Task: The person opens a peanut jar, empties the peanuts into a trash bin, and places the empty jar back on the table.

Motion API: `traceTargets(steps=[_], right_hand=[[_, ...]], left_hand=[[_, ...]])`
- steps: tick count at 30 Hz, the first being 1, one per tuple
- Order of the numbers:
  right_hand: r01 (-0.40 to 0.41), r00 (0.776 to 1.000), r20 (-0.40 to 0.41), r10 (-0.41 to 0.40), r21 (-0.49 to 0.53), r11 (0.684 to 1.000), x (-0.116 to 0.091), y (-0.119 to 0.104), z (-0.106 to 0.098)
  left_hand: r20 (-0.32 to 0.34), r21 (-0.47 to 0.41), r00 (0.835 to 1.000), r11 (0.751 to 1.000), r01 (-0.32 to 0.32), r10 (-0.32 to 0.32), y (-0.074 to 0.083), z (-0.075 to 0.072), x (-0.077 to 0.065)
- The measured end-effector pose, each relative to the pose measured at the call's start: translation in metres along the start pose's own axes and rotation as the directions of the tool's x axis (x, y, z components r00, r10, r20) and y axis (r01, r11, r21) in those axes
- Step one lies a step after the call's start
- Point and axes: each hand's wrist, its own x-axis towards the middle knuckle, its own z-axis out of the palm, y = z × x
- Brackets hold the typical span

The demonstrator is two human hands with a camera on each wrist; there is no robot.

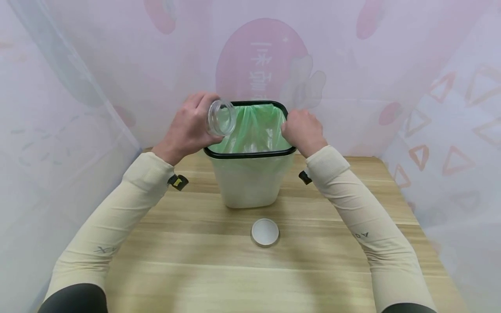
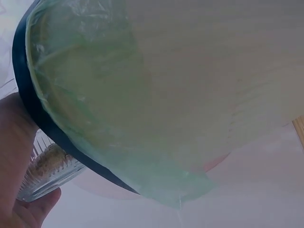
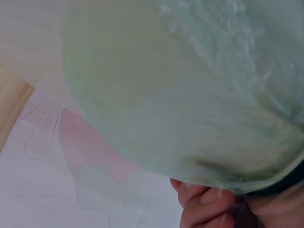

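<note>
In the head view a small trash bin (image 1: 250, 178) with a black rim (image 1: 250, 155) stands on the table, lined with a green plastic bag (image 1: 258, 126). My left hand (image 1: 192, 124) holds a clear glass jar (image 1: 221, 118) tipped over the bin's left rim, its round end facing the camera. Through the ribbed glass a brownish patch shows in the left wrist view, where the jar (image 2: 52, 166) sits beyond the rim. My right hand (image 1: 304, 130) grips the bin's right rim; its curled fingers (image 3: 209, 204) sit at the bag's edge in the right wrist view.
A round white lid (image 1: 265, 232) lies flat on the wooden table (image 1: 188, 278) in front of the bin. Printed, pale curtain walls (image 1: 176, 56) stand close behind and on both sides.
</note>
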Motion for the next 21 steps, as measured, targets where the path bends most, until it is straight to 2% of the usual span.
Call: traceTargets(steps=[13,21], right_hand=[[-0.004,1.0,0.009,0.004,0.014,1.0,0.0021,-0.0025,0.0038],[0.021,1.0,-0.009,-0.021,0.001,1.0,0.0028,-0.0062,0.0067]], left_hand=[[0.04,0.079,0.994,0.991,-0.107,0.104,-0.0039,0.0005,0.0032],[0.013,0.119,0.981,0.974,-0.192,0.192,-0.0062,0.0025,0.0023]])
